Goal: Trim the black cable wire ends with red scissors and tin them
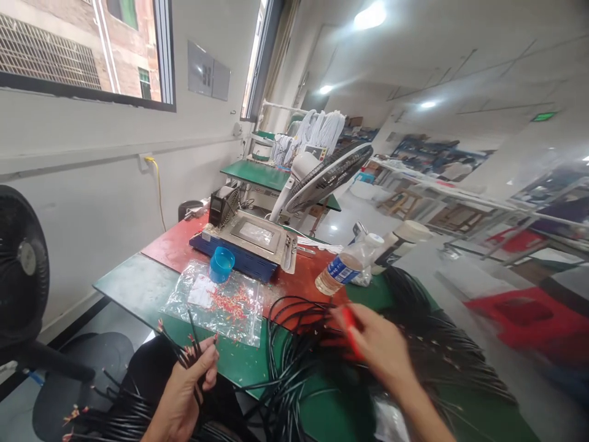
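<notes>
My left hand (191,387) is closed around several black cables (196,334), whose stripped ends with red and pale inner wires stick out above the fingers. On the right, my right hand (375,341) grips a red-handled tool (352,331); motion blurs it, and its kind cannot be made out. Beneath and beside that hand lies a heap of black cables (294,362) across the green mat. More cables (119,411) with bared ends rest at the lower left, by my lap. Bits of red and yellow wire insulation (232,301) are scattered on a clear plastic bag (184,301).
A blue cup (221,264) stands on the bag, before a blue-based hot plate (239,255). Behind are a tilted fan (326,178) and a small blower (223,205). A labelled bottle (340,270) stands on the right; another black fan (21,264) is at far left.
</notes>
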Demonstrator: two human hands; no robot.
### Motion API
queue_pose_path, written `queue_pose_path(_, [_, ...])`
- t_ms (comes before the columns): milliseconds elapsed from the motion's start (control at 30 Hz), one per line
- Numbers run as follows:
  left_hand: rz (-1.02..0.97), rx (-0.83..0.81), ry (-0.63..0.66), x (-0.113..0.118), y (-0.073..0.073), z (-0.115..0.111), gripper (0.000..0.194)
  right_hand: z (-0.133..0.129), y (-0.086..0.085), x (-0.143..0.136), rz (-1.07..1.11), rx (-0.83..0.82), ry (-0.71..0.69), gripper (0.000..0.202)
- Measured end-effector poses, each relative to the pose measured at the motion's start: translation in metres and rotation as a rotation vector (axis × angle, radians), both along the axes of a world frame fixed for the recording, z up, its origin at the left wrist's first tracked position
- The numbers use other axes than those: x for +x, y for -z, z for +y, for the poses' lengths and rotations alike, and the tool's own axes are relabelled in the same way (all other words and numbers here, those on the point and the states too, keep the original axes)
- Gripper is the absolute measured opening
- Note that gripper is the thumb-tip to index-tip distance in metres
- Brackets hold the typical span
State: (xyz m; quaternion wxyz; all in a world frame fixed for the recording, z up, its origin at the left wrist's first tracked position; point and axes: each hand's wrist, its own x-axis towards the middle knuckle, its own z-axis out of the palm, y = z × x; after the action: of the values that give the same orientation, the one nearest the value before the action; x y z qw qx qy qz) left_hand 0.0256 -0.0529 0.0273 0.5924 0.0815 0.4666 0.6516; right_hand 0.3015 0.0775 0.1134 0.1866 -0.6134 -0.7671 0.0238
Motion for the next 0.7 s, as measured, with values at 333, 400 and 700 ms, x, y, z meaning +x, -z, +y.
queue_pose_path(333, [0.063, 0.049, -0.017, 0.002, -0.009, 0.006, 0.031, -0.032, 0.039, -0.128, 0.120, -0.529, -0.731, 0.036])
queue_pose_path(400, [0.101, 0.049, -0.004, 0.002, -0.011, 0.009, 0.026, -0.032, 0.043, -0.127, 0.138, -0.560, -0.740, 0.038])
queue_pose_path(700, [0.260, -0.076, -0.031, 0.005, -0.005, 0.020, 0.047, -0.027, 0.047, -0.122, 0.298, -0.682, -0.737, 0.042])
